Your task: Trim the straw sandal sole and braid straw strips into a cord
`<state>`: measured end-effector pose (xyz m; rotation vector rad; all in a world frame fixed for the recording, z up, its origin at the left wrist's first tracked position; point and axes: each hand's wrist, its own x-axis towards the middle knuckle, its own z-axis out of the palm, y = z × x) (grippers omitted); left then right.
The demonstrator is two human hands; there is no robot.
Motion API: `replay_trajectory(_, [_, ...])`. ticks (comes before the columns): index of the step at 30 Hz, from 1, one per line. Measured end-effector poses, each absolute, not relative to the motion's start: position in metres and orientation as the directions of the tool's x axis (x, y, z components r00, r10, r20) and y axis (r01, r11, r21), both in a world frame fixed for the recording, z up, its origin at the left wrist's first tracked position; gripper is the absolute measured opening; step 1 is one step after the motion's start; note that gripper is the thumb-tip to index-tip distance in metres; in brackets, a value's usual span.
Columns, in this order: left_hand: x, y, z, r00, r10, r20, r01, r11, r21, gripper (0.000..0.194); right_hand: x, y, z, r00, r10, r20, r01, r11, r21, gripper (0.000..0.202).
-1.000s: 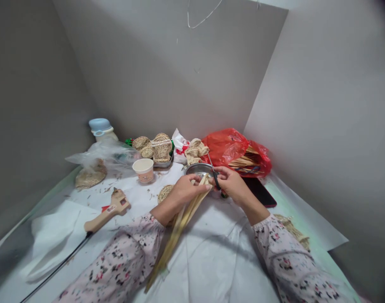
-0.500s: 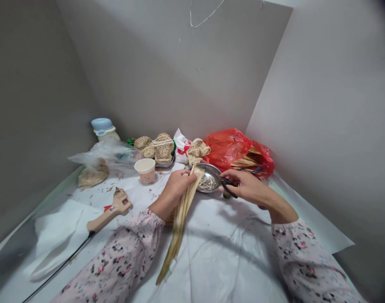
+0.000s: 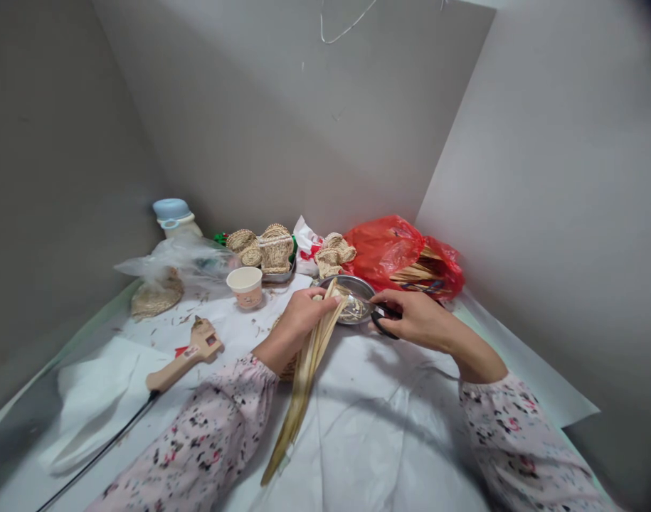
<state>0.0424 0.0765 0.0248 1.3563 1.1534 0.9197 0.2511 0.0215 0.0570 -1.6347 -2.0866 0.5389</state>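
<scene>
My left hand (image 3: 304,318) is closed on a long dried leaf strip (image 3: 302,387), pale at its upper end and brownish green at the lower tip. The strip slants down toward me over the white table cover. In my right hand (image 3: 415,318) is a pair of black-handled scissors (image 3: 385,320), its blades pointing left at the strip's upper end. Behind and below the blades stands a metal bowl (image 3: 363,287) holding small pale scraps. Partly hidden behind my left wrist lies a woven piece (image 3: 289,368).
A glue gun (image 3: 189,357) with a black cord lies at left beside white paper. Farther back are a paper cup (image 3: 245,286), a plastic bag (image 3: 189,257), a blue-lidded bottle (image 3: 176,219), woven pieces (image 3: 275,250) and a red bag (image 3: 383,245) of dried strips. Grey walls enclose the table.
My right hand has turned the scissors, and their handles now sit spread apart with the blades against the strip's upper end. The strip's top has shifted slightly right with my left hand.
</scene>
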Motion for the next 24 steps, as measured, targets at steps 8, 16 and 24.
replay_trajectory(8, [0.037,0.085,0.012,0.348,0.932,-0.099,0.015,0.100,0.995,0.028,0.254,0.024,0.052,-0.235,0.968,0.086,0.733,0.234,-0.639,0.032])
replay_trajectory(16, [0.039,0.086,0.011,0.338,0.933,-0.125,-0.037,0.146,0.989,0.026,0.258,0.025,0.049,-0.216,0.973,0.077,0.694,0.209,-0.689,0.033])
replay_trajectory(24, [0.041,0.087,0.011,0.289,0.953,-0.094,-0.039,0.109,0.993,0.032,0.264,0.031,0.041,-0.224,0.974,0.041,0.642,0.179,-0.745,0.036])
